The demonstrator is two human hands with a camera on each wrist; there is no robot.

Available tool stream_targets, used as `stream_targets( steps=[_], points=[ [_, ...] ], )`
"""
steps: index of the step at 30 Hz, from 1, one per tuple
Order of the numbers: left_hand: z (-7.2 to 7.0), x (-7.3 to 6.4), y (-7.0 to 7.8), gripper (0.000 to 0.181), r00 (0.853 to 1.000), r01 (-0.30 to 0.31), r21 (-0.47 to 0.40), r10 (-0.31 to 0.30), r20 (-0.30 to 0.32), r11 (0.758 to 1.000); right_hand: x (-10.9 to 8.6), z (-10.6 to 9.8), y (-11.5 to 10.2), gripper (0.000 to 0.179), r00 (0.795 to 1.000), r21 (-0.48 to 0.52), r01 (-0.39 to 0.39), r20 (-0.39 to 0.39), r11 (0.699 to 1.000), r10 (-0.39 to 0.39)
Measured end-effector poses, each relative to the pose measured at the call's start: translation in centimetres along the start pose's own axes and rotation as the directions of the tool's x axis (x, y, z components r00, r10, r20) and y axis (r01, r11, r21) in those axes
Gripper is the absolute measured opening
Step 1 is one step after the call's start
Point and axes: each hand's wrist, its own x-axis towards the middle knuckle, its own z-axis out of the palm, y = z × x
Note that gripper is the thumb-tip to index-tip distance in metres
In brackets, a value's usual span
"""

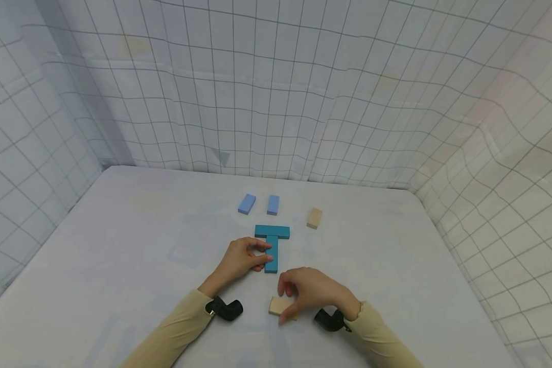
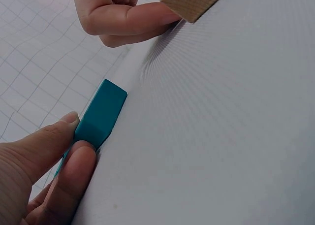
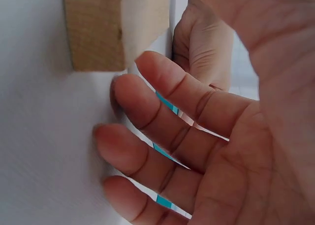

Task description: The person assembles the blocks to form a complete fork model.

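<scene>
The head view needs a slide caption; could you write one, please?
Left hand pinching the teal T's stem, right hand at a wooden block.

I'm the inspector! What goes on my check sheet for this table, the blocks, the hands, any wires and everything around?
Surface: white tabletop with faint markings.
Job's things: teal crossbar and teal stem, laid as a T; near wooden block, apart from them.
Clutter: left blue block and right blue block, beyond the T; far wooden block, to its right.
Grippers: left hand holds the teal stem; right hand is over the near wooden block, grip unclear.
Cables: nothing seen.
Surroundings: wrinkled grid-patterned sheets behind and on both sides.
</scene>
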Motion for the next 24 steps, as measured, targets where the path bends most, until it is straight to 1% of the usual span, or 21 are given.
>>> stream_targets(
  steps=[4,11,20,24],
  points=[
    [0.04,-0.01,0.01,0.029,1.000,0.004,-0.004,-0.004,0.000,1.000,0.00,0.10,-0.07,0.041,1.000,-0.003,0.012,0.004,1.000,-0.012],
    [0.12,-0.03,-0.12,0.030,1.000,-0.012,0.011,0.012,0.002,1.000,0.13,0.29,0.08,0.040,0.999,-0.022,0.040,0.009,0.999,-0.040],
    [0.13,0.00,-0.18,0.030,1.000,-0.013,0.020,0.013,-0.002,1.000,0.19,0.30,0.16,0.033,0.999,0.017,0.045,0.019,0.999,-0.046],
    [0.11,0.03,-0.29,0.030,1.000,-0.011,0.011,0.011,0.000,1.000,0.22,0.33,0.27,0.031,0.998,0.015,0.052,0.020,0.999,-0.053]
  ],
)
